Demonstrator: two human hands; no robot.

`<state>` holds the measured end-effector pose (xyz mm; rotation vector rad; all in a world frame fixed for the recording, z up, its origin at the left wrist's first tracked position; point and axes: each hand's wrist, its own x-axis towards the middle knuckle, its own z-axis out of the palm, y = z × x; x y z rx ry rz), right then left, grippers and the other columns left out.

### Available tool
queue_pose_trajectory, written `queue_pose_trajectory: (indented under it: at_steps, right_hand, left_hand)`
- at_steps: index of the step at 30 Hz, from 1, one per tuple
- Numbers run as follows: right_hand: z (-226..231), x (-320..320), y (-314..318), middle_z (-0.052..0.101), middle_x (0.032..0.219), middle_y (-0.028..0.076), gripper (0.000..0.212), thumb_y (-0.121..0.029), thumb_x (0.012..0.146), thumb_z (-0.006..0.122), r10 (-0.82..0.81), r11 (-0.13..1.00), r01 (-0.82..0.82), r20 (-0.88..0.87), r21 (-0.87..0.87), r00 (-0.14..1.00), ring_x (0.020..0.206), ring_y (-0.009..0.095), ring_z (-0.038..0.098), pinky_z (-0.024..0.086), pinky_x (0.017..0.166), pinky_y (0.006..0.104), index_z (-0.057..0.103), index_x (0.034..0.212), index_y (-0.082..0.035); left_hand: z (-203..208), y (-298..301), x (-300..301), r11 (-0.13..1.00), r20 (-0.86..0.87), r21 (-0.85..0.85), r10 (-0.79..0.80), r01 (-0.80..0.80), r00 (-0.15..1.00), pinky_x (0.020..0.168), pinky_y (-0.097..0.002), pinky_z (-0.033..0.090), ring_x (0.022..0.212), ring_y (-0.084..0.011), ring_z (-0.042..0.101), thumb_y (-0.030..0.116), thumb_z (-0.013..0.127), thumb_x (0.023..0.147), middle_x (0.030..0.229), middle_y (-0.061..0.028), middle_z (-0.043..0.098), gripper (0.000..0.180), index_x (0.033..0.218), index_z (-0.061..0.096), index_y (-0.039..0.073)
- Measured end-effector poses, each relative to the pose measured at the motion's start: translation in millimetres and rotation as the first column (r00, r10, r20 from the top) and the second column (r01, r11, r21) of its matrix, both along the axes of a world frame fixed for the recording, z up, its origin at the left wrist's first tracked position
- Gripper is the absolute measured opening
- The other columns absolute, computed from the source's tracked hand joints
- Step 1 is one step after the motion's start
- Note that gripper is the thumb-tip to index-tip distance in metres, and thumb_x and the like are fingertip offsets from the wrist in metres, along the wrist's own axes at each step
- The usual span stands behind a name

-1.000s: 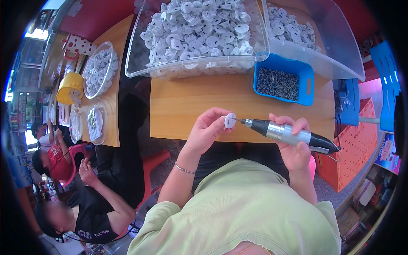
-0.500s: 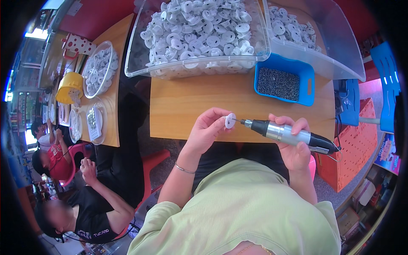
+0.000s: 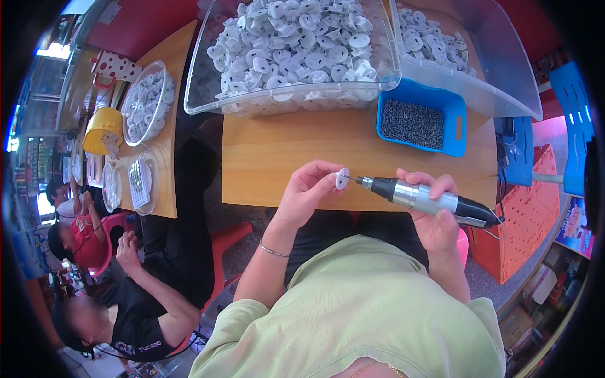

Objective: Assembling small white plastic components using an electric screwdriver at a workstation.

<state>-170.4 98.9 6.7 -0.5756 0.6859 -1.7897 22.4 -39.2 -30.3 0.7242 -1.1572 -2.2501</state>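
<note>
Between thumb and fingers, my left hand [image 3: 313,187] pinches a small round white plastic part [image 3: 341,178] over the table's front edge. My right hand [image 3: 439,217] is wrapped around a silver and black electric screwdriver [image 3: 421,196], lying nearly level. Its thin bit points left, and the tip meets the face of the white part. Whether a screw sits at the tip is too small to tell. Beyond my right hand stands a blue plastic basket [image 3: 455,129] holding many small dark screws [image 3: 413,124].
A clear bin [image 3: 296,93] heaped with white parts stands at the back of the wooden table [image 3: 283,157]. Another clear bin [image 3: 498,94] is right of it. An orange crate [image 3: 520,220] sits at the right. A co-worker [image 3: 138,296] sits at the left beside another table.
Both hands, the white part and the screwdriver stay nearly in place, with only a tiny shift. The co-worker's raised hand at the left has moved slightly.
</note>
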Motion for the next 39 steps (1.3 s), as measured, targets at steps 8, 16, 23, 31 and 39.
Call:
queue_pose_trajectory:
  at_steps: [8,16,23,31,39]
  right_hand:
    - [-20,5,-2,0.047,0.117,0.018,0.027,-0.029,0.082,0.061,-0.008,1.0,0.008,-0.006,0.008,1.0,0.125,0.036,0.035,0.042,0.097,0.045,0.043,0.093,-0.012]
    - [-41,6,1,0.047,0.12,0.016,0.026,-0.028,0.082,0.061,-0.022,1.0,0.019,0.177,0.015,0.984,0.126,0.035,0.033,0.037,0.099,0.0478,0.044,0.094,-0.013]
    - [-57,1,0,0.048,0.118,0.015,0.025,-0.028,0.082,0.06,0.004,0.999,0.007,0.264,-0.038,0.965,0.126,0.034,0.034,0.039,0.099,0.0478,0.045,0.095,-0.013]
    - [-54,-1,-2,0.049,0.118,0.016,0.021,-0.025,0.083,0.058,-0.005,1.0,0.005,0.297,0.001,0.955,0.125,0.035,0.034,0.04,0.098,0.0476,0.046,0.095,-0.013]
    - [-56,-1,-3,0.049,0.117,0.016,0.018,-0.021,0.083,0.057,0.012,1.0,-0.005,0.295,-0.026,0.955,0.126,0.035,0.034,0.041,0.098,0.0471,0.047,0.093,-0.013]
  left_hand:
    - [-1,-3,2,0.986,0.156,-0.166,0.016,0.01,0.988,0.074,-0.0242,0.048,0.081,-0.012,0.059,0.01,0.054,0.089,0.091,-0.0067,0.062,0.017,0.102,0.057,-0.001]
    - [1,-5,0,0.987,0.239,-0.158,-0.001,0.04,0.971,0.076,-0.0237,0.048,0.081,-0.0106,0.059,0.01,0.054,0.089,0.087,-0.0047,0.062,0.017,0.101,0.058,-0.001]
    - [2,-2,-5,0.983,0.27,-0.184,0.029,0.022,0.962,0.075,-0.0218,0.047,0.079,-0.008,0.056,0.007,0.053,0.089,0.084,-0.0025,0.06,0.016,0.101,0.058,-0.002]
    - [2,-4,-5,0.981,0.277,-0.193,0.022,0.033,0.961,0.076,-0.023,0.046,0.081,-0.01,0.058,0.009,0.055,0.088,0.086,-0.0041,0.062,0.017,0.101,0.059,-0.002]
    - [1,-4,-5,0.985,0.273,-0.17,0.017,0.031,0.962,0.076,-0.0231,0.047,0.08,-0.0099,0.058,0.011,0.056,0.088,0.086,-0.004,0.063,0.017,0.099,0.06,-0.002]
